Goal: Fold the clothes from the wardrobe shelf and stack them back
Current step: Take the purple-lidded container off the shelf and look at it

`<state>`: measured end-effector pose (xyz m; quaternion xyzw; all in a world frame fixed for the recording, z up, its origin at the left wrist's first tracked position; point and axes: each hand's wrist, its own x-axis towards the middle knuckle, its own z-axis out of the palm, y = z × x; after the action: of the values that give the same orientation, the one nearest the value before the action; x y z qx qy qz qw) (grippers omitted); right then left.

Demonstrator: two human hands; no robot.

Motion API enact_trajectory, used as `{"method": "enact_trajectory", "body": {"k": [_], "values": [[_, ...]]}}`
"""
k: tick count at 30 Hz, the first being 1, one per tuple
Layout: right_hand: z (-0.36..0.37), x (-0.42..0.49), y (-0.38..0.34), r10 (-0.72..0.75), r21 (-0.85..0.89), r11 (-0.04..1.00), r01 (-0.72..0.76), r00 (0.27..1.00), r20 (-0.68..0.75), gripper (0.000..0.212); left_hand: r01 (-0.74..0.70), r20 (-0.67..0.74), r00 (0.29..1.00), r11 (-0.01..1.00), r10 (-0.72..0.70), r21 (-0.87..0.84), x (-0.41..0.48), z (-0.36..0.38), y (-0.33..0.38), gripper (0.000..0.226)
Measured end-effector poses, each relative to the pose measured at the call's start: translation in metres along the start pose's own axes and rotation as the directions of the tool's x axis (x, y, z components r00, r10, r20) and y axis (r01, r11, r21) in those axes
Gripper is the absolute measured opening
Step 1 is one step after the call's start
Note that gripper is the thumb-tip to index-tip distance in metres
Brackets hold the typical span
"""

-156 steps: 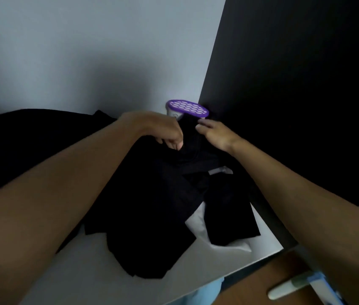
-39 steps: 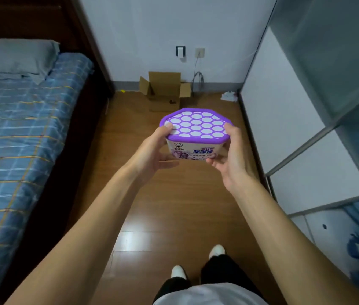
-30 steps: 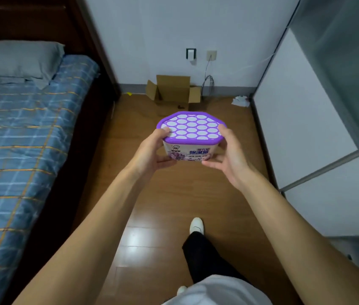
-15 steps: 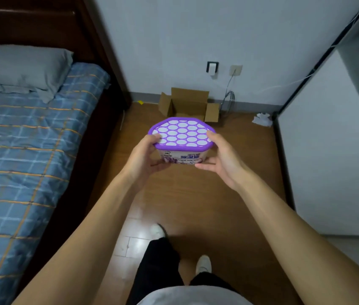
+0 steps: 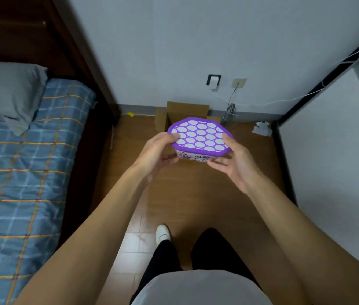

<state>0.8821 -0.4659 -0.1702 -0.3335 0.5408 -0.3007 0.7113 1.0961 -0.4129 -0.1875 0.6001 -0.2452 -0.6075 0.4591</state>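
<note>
I hold a purple-lidded tub (image 5: 199,137) with white dots on its lid out in front of me, above the wooden floor. My left hand (image 5: 155,154) grips its left side, thumb on the lid's rim. My right hand (image 5: 235,160) grips its right side, fingers curled under the base. No clothes and no wardrobe shelf are in view.
A bed with a blue checked sheet (image 5: 20,172) and grey pillow (image 5: 4,93) fills the left. An open cardboard box (image 5: 184,111) stands by the far wall, partly behind the tub. A white wardrobe panel (image 5: 332,161) is at the right. My legs and a white shoe (image 5: 162,233) are below.
Five seconds ago my hands were at dark clothes on the shelf beside the tub. Since then I hold the tub and have turned left and stepped toward the bed and far wall.
</note>
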Motion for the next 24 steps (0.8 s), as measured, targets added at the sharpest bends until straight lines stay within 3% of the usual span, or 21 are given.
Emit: {"method": "enact_trajectory", "body": {"k": [4,8,13,18,24], "values": [[-0.002,0.057,-0.023,0.006,0.022,1.0,-0.006,1.0,-0.017,0.03,0.027,0.045,0.999,1.0,-0.027,0.005,0.066,0.001,0.023,0.051],[-0.006,0.124,-0.047,0.048,0.081,0.996,-0.044,0.998,-0.042,0.032,0.035,0.062,0.997,0.999,-0.036,0.017,0.137,0.012,0.042,0.059],[-0.016,0.227,-0.087,0.109,0.165,0.98,-0.107,0.994,-0.005,0.02,0.07,0.028,0.997,0.997,-0.07,-0.009,0.231,0.032,0.065,0.04],[-0.027,0.328,-0.112,0.138,0.044,0.99,-0.136,0.989,-0.055,0.026,0.133,0.02,0.991,0.991,-0.133,-0.009,0.324,0.045,0.067,0.031],[-0.037,0.452,-0.081,0.131,-0.03,0.99,-0.136,0.981,-0.14,0.025,0.201,0.004,0.979,0.971,-0.204,0.13,0.455,0.038,0.028,0.031]]}}
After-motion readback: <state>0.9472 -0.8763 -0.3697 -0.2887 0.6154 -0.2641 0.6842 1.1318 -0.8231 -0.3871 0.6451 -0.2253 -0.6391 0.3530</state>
